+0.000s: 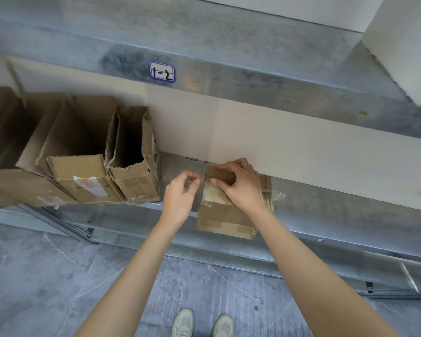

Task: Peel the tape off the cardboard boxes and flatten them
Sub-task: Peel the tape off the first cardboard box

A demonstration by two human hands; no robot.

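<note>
A small closed cardboard box (pixel 216 210) sits on the metal shelf (pixel 326 205), on a thin stack of flattened cardboard (pixel 267 190) that sticks out to its right. My right hand (pixel 238 183) presses down on the box's top, fingers curled over its far edge. My left hand (pixel 180 193) is just left of the box, thumb and fingers pinched on a strip of clear tape (pixel 192 184) that runs to the box's top. Loose clear tape (pixel 278 196) shows at the right of the stack.
Several open cardboard boxes (pixel 131 161) lie on their sides at the shelf's left. An upper shelf beam carries a label "1-2" (pixel 162 71). A white block (pixel 404 45) is at the top right. Grey tiled floor and my shoes (pixel 202 322) are below.
</note>
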